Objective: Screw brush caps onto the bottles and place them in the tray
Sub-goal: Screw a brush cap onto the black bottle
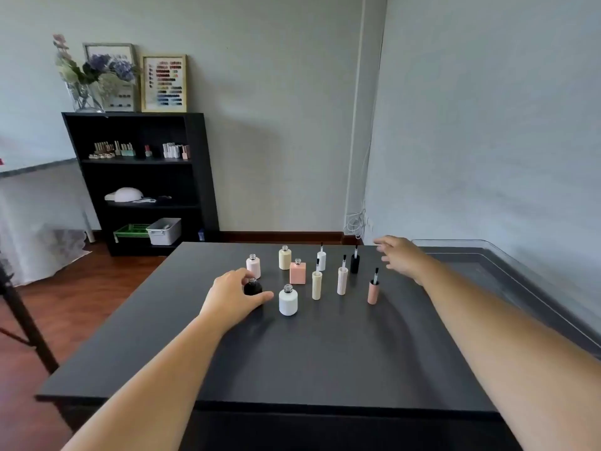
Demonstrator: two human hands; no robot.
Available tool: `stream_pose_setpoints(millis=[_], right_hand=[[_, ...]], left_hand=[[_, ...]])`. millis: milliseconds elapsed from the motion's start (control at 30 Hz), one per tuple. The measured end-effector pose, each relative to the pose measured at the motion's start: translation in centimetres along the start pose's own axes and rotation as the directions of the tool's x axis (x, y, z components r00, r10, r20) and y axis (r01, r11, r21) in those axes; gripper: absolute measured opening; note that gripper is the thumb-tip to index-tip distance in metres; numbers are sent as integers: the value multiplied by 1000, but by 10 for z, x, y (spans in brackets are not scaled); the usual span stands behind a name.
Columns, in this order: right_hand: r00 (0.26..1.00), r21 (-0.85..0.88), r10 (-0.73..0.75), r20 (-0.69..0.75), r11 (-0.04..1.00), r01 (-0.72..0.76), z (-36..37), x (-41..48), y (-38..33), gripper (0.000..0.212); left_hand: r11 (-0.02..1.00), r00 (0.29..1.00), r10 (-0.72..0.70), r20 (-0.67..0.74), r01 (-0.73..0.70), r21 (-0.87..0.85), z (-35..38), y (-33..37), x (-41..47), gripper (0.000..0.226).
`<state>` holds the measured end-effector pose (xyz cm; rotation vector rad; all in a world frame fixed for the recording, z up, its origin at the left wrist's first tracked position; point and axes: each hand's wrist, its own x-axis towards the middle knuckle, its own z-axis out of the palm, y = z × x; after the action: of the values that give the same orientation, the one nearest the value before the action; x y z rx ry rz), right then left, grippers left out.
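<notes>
Several uncapped bottles stand on the dark table (292,359): a black one (252,287), a white one (288,300), a pale pink one (253,266), a cream one (285,258) and a square salmon one (298,272). To their right, brush caps stand upside down with bristles up: white (321,259), black (355,262), cream (316,284), pale pink (342,279) and salmon (373,290). My left hand (232,296) curls around the black bottle. My right hand (398,255) hovers with fingers spread, just right of the black cap. A clear tray (507,258) lies at the right.
A black shelf unit (143,177) with bottles, a lamp and bins stands behind the table at the left. A tripod leg (29,323) is at the left edge. Cables (356,224) hang in the wall corner.
</notes>
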<state>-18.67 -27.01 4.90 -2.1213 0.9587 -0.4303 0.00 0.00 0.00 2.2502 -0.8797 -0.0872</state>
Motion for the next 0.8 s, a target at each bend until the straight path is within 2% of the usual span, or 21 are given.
stream_pose_setpoints(millis=[100,167,333,500,633,800], right_hand=[[999,109,44,28,993,-47,2,11,9,38],[996,82,53,75,995,-59,6,17,13,37],[991,113,-12,137,994,-4,22,32,24,37],[993,131,-57,106,990,43,33,45,30,40],[993,123,-88,76,989,78,36,49,31,24],[996,154,-85,-28,984,88,29,42,27,19]], left_hand=[[998,1000,-18,-20,17,-68,5,-3,1,36],[995,1000,-14,-23,11,-97,11,-8,2,30],[993,998,-15,-55,8,-119,14,-11,4,28],[994,999,-10,-48,5,-110,15,-9,6,27],[995,999,2,-51,-7,-101,16,-8,7,28],[993,999,19,-50,-24,-115,14,-9,4,23]])
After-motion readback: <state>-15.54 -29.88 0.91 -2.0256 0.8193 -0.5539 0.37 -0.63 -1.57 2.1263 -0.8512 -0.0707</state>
